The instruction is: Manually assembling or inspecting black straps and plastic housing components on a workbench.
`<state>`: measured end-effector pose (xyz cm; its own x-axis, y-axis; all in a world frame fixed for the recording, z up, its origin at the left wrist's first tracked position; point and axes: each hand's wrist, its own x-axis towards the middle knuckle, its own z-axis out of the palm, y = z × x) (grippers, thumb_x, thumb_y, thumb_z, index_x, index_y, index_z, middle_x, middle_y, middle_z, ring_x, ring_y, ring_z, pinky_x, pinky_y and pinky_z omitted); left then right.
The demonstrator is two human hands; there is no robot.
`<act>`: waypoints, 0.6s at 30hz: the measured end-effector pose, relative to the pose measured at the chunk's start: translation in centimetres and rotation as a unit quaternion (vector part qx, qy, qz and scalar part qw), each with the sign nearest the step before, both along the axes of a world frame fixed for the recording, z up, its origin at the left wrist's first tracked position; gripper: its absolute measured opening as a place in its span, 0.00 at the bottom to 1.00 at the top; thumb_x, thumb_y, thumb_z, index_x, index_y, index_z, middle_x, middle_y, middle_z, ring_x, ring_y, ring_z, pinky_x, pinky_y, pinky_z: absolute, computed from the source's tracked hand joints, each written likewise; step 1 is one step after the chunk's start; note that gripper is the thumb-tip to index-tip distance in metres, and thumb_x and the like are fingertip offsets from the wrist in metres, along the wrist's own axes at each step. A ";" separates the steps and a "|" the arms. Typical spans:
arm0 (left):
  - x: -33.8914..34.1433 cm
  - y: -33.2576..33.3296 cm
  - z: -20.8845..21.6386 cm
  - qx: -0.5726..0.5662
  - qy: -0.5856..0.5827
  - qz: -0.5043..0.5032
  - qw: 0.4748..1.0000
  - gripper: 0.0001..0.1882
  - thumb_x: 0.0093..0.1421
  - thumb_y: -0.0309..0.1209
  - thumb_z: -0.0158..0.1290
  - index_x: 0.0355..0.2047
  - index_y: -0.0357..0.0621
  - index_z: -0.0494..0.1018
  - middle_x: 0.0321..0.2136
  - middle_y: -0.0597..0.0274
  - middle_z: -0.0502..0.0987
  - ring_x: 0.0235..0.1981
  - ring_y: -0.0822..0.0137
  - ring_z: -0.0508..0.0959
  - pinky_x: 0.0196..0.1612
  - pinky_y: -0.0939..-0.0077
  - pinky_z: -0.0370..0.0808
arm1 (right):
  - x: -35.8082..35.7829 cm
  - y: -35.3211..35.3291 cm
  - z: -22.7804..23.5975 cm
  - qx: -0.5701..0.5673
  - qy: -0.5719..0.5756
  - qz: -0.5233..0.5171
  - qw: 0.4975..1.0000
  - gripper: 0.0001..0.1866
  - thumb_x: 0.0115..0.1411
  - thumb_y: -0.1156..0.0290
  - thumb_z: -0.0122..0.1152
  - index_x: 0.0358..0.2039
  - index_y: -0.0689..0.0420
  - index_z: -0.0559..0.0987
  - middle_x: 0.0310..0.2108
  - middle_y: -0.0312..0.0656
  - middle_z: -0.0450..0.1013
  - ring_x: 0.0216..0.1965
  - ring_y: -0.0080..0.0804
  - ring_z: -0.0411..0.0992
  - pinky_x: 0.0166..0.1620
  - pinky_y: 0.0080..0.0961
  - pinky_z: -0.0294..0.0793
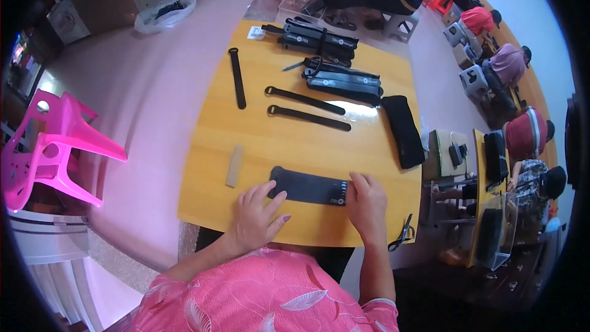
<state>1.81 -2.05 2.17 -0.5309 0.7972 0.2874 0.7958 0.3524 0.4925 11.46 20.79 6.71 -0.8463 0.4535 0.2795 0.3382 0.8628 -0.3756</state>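
A flat dark grey fabric pad (307, 186) lies near the front edge of the yellow wooden table (276, 141). My left hand (257, 215) rests on its left end, fingers spread and pressing down. My right hand (367, 200) presses on its right end, fingers curled over the edge. Neither hand lifts it. Beyond the pad lie two long black straps (307, 117), side by side, and a third black strap (236, 78) lies lengthwise at the far left.
A beige strip (234, 165) lies left of the pad. Black bundles (319, 37) sit at the far edge, a black pouch (402, 130) at the right. Scissors (402, 233) hang off the front right corner. Pink plastic stools (49, 154) stand left; several seated people work at right.
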 end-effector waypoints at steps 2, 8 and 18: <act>0.0 -0.2 0.5 0.104 -0.018 0.024 0.994 0.24 0.52 0.35 0.59 0.47 0.35 0.71 0.48 0.43 0.68 0.50 0.48 0.69 0.53 0.57 0.65 | -4.1 0.6 -0.8 0.037 0.060 0.062 0.996 0.09 0.52 0.79 0.57 0.36 0.60 0.77 0.33 0.49 0.75 0.36 0.48 0.73 0.40 0.39 0.73; -1.2 -1.2 0.5 0.152 -0.063 0.045 0.985 0.21 0.50 0.23 0.59 0.46 0.30 0.70 0.47 0.41 0.69 0.45 0.49 0.73 0.47 0.64 0.72 | -15.5 2.3 -6.0 0.099 0.076 0.139 0.982 0.09 0.48 0.77 0.56 0.33 0.59 0.76 0.34 0.45 0.71 0.39 0.44 0.69 0.41 0.36 0.70; -3.2 -2.3 2.1 0.227 -0.221 0.162 0.935 0.21 0.57 0.26 0.56 0.50 0.33 0.67 0.42 0.51 0.71 0.38 0.67 0.73 0.36 0.77 0.71 | -8.5 -4.0 0.3 0.112 0.051 0.264 0.957 0.05 0.45 0.76 0.54 0.26 0.59 0.70 0.27 0.45 0.65 0.31 0.42 0.65 0.34 0.34 0.64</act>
<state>-1.36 -4.32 4.31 -0.8698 0.4237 0.2529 0.3678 0.2152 0.9046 3.00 16.77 7.03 -0.9039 -0.1101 0.4133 -0.1953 0.9659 -0.1698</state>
